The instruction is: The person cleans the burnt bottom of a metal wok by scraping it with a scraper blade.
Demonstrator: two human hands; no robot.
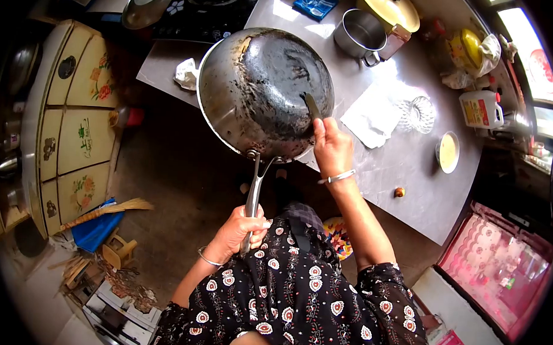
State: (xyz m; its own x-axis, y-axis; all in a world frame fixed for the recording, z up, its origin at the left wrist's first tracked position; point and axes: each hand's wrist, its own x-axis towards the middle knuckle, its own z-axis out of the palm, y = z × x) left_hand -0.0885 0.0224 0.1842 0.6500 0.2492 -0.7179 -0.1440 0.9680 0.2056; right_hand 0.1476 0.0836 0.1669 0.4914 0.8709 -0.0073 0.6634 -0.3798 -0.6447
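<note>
One blade (312,105) against blackened pan (267,95)

From the pan (265,89), the stove (200,12) is sitting at eleven o'clock; on the table (426,200), the pot (359,35) is standing at two, a sheet (370,118) is lying at three, the bowl (448,153) resting beyond it — while the cupboard (81,118) is standing at nine.

The pan (267,92) hides its own inside, while the right hand (334,149) covers the lower end of the blade (312,105).
</note>
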